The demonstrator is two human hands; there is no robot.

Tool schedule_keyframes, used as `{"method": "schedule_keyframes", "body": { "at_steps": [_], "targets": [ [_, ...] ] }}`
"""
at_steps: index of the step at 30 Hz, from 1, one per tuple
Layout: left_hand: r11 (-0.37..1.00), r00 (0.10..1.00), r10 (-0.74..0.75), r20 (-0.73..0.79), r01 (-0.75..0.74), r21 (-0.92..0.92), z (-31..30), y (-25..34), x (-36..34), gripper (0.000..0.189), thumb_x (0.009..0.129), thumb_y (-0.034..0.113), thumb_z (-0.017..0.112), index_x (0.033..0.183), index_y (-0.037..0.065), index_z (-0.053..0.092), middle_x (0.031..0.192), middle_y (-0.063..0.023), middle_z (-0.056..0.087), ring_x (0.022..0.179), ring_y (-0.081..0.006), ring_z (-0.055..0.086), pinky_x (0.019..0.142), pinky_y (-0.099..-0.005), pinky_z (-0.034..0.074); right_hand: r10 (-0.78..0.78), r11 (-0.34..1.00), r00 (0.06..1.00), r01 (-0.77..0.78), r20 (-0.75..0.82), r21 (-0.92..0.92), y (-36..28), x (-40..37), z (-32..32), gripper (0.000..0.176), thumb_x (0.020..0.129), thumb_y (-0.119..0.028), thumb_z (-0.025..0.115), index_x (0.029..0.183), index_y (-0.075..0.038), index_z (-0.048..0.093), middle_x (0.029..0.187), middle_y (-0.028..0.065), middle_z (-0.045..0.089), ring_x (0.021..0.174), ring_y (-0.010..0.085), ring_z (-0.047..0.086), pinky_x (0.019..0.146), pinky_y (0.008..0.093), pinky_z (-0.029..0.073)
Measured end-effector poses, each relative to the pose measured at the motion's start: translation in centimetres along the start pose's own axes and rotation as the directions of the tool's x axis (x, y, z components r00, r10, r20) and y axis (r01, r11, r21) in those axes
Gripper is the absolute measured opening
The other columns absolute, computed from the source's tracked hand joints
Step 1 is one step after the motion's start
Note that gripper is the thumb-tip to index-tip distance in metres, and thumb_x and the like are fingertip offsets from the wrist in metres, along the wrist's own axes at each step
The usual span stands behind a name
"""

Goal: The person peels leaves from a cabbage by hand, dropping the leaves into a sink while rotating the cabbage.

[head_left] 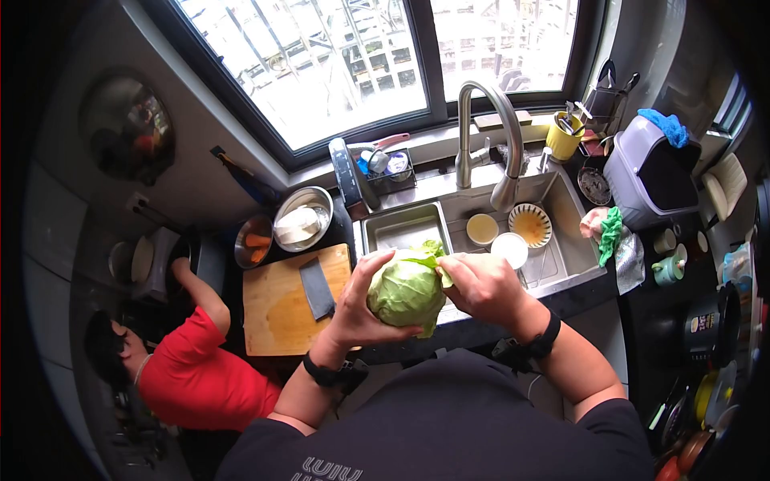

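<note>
A pale green head of cabbage (405, 290) is held over the front edge of the steel sink (577, 258). My left hand (358, 306) cups it from the left and below. My right hand (484, 286) grips a loose outer leaf (431, 253) at the top right of the head. Both wrists wear black bands.
A wooden cutting board (277, 309) with a cleaver (316, 289) lies left of the sink. Metal bowls (303, 216) stand behind it. Three bowls (529, 225) sit in the sink under the faucet (504, 136). A small person in red (188, 365) stands at the left counter.
</note>
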State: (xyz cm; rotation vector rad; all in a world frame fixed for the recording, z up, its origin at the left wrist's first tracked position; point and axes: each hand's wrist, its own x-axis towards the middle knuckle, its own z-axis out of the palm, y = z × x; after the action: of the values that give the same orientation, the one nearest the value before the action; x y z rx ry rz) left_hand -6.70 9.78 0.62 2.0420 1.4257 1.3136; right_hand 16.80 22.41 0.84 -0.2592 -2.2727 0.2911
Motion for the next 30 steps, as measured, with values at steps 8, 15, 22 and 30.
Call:
{"method": "schedule_keyframes", "body": {
  "at_steps": [8, 15, 22, 30],
  "targets": [
    [0.998, 0.997, -0.067, -0.035, 0.067, -0.021, 0.7, -0.4, -1.6, 0.116, 0.056, 0.030, 0.105, 0.152, 0.003, 0.045, 0.139, -0.0205, 0.057, 0.127, -0.0346, 0.060, 0.108, -0.0450, 0.050, 0.490, 0.817, 0.871, -0.476, 0.041, 0.325, -0.9, 0.4, 0.8, 0.012, 0.097, -0.010, 0.070, 0.100, 0.002, 0.070, 0.077, 0.0166, 0.069, 0.065, 0.0269, 0.070, 0.061, 0.0371, 0.054],
    [0.999, 1.000, 0.007, -0.025, -0.006, 0.048, 0.3, -0.3, -1.2, 0.119, 0.056, 0.030, 0.106, 0.153, 0.003, 0.043, 0.140, -0.0206, 0.057, 0.129, -0.0364, 0.060, 0.109, -0.0468, 0.050, 0.638, 0.396, 0.719, -0.613, 0.276, 0.684, 0.0, -1.1, 3.3, 0.039, 0.102, -0.033, 0.075, 0.118, 0.002, 0.068, 0.111, 0.0114, 0.075, 0.098, 0.0121, 0.069, 0.085, 0.0310, 0.056],
    [0.987, 0.993, -0.054, -0.105, 0.069, 0.146, 1.8, -1.7, -1.0, 0.150, 0.055, 0.020, 0.107, 0.168, 0.008, 0.009, 0.160, -0.0187, 0.033, 0.144, -0.0311, 0.046, 0.118, -0.0454, 0.043, 0.648, 0.140, 0.670, -0.572, 0.362, 0.808, -0.4, 0.5, 4.1, 0.029, 0.106, -0.020, 0.068, 0.126, 0.001, 0.060, 0.116, 0.0069, 0.073, 0.105, 0.0122, 0.067, 0.093, 0.0300, 0.055],
    [0.643, 0.800, -0.600, -0.021, 0.466, -0.608, 7.4, -7.0, 0.3, 0.120, 0.072, 0.006, 0.098, 0.164, 0.006, 0.019, 0.149, -0.0151, 0.051, 0.135, -0.0233, 0.054, 0.111, -0.0398, 0.050, 0.834, 0.471, 0.551, -0.716, 0.003, 0.516, 5.0, 2.8, 9.9, 0.025, 0.100, -0.021, 0.071, 0.109, 0.002, 0.066, 0.095, 0.0206, 0.075, 0.089, 0.0325, 0.074, 0.082, 0.0425, 0.055]
  ]
}}
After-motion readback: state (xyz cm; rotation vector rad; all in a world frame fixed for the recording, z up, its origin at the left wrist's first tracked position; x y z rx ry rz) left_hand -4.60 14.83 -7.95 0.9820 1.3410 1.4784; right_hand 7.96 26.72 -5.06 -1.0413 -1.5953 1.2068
